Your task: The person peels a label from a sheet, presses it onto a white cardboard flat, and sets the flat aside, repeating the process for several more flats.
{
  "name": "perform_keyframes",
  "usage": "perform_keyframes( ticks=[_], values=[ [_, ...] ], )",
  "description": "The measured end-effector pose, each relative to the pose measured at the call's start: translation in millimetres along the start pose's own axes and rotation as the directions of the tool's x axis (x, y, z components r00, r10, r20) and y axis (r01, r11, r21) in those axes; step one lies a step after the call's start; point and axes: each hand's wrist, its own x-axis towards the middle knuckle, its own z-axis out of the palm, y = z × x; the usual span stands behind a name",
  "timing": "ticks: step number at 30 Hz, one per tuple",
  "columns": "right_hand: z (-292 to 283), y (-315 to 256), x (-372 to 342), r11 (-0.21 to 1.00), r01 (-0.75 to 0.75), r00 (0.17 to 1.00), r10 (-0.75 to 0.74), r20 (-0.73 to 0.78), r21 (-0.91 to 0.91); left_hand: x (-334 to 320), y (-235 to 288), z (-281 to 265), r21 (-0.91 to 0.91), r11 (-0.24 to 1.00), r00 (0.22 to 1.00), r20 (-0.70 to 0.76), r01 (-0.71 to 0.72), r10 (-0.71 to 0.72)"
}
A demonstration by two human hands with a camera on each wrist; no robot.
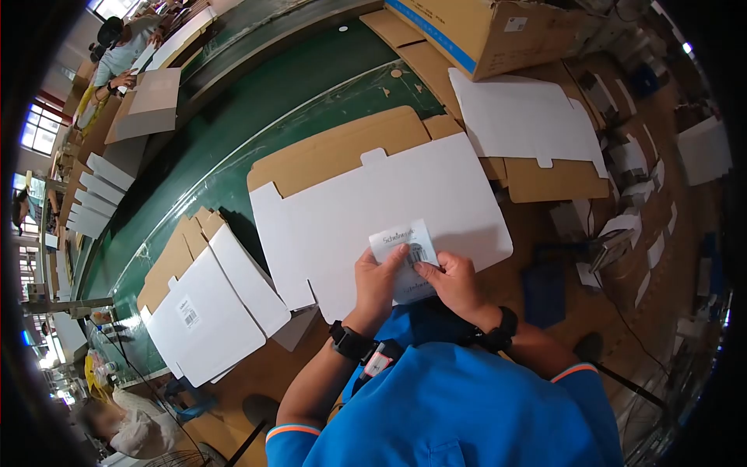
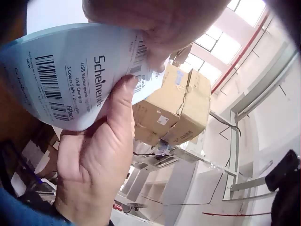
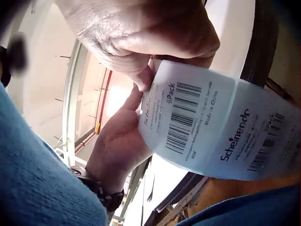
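Both hands hold a folded strip of white printed barcode labels [image 1: 402, 236] in front of the body. My left hand [image 1: 373, 284] grips the strip's left edge, its thumb lying on the printed face. From the right side my right hand [image 1: 459, 286] pinches the same strip, with the thumb near the barcode. In the right wrist view the labels [image 3: 188, 113] hang in a curved band showing "6Pack" and barcodes. Under the hands lies a large flat cardboard box blank [image 1: 389, 210], white-faced with brown flaps.
At the left, a stack of flattened white boxes [image 1: 204, 311] carries a barcode label [image 1: 187, 314] on top. Another white blank [image 1: 521, 117] lies at the right, below a big brown carton [image 1: 498, 35]. The green table [image 1: 296, 97] stretches behind. Other people work at the far left.
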Motion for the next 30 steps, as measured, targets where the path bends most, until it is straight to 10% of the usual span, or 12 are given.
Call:
perform_keyframes(
  ticks=[30],
  values=[
    [-1.0, 8.3, 29.8, 0.999, -0.012, 0.995, 0.017, -0.096, 0.048, 25.3, -4.4, -10.1, -0.076, 0.995, 0.995, -0.076, 0.063, -0.068]
  ],
)
